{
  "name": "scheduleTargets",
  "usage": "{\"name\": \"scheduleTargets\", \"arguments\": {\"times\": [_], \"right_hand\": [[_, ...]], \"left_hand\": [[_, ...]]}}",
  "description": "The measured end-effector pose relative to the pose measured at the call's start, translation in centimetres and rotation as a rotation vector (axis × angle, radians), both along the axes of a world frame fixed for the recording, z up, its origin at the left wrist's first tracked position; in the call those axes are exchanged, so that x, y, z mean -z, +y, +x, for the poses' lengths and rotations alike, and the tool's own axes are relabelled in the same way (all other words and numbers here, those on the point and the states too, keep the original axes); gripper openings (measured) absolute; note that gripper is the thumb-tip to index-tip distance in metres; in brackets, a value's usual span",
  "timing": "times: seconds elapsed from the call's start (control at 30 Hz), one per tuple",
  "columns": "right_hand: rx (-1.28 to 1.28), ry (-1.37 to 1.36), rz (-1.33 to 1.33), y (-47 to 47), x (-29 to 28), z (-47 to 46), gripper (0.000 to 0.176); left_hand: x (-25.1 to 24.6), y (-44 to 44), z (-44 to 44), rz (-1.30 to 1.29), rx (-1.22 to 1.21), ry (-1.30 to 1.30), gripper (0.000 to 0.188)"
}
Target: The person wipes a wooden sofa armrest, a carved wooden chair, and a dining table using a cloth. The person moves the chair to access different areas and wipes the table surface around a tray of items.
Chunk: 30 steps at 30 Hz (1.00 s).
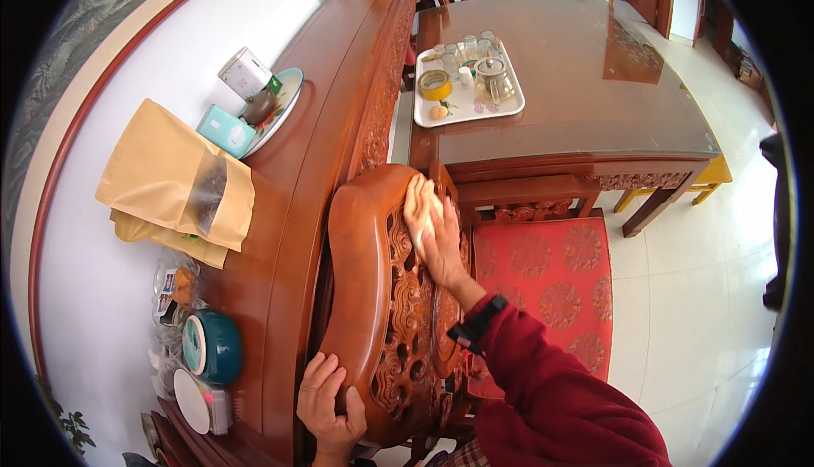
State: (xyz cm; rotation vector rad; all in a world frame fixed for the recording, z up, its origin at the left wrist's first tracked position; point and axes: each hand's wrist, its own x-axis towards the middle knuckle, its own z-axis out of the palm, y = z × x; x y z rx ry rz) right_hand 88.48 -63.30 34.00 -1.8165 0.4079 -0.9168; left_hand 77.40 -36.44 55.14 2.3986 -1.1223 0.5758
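Under my right hand [442, 248] is a pale yellow cloth [420, 203], pressed against the upper carved openwork of a wooden chair back [407, 302]. My fingers lie extended over the cloth, and a black strap circles that wrist. At the near end of the chair's smooth curved top rail [356, 244], my left hand [332, 403] rests with its fingers spread on the wood and holds no loose object. The chair's red patterned seat cushion [540, 295] shows to the right of the back.
Close on the left runs a long wooden sideboard [286, 225] carrying paper pouches [178, 174], a teal pot [222, 346] and a plate with tins [292, 95]. Beyond the chair, a glass-topped table [559, 85] bears a white tray [470, 114] of glassware and a yellow tape roll [434, 85].
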Motion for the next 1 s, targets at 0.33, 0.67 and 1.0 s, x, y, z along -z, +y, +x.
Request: {"name": "scheduleTargets", "arguments": {"times": [0.33,0.67,1.0], "right_hand": [[0.09,0.094,0.425,-4.8,7.7,7.0,0.065],[0.0,0.023,0.323,2.1,2.0,-1.9,0.068],[-0.052,-0.036,-0.073,6.2,-5.6,-7.1,0.063]], "left_hand": [[-0.3,0.0,-0.1,0.013,-0.016,0.043,0.025],[-0.2,0.0,-0.1,-0.006,0.003,0.034,0.025],[-0.1,-0.2,-0.1,-0.005,0.038,-0.03,0.026]]}}
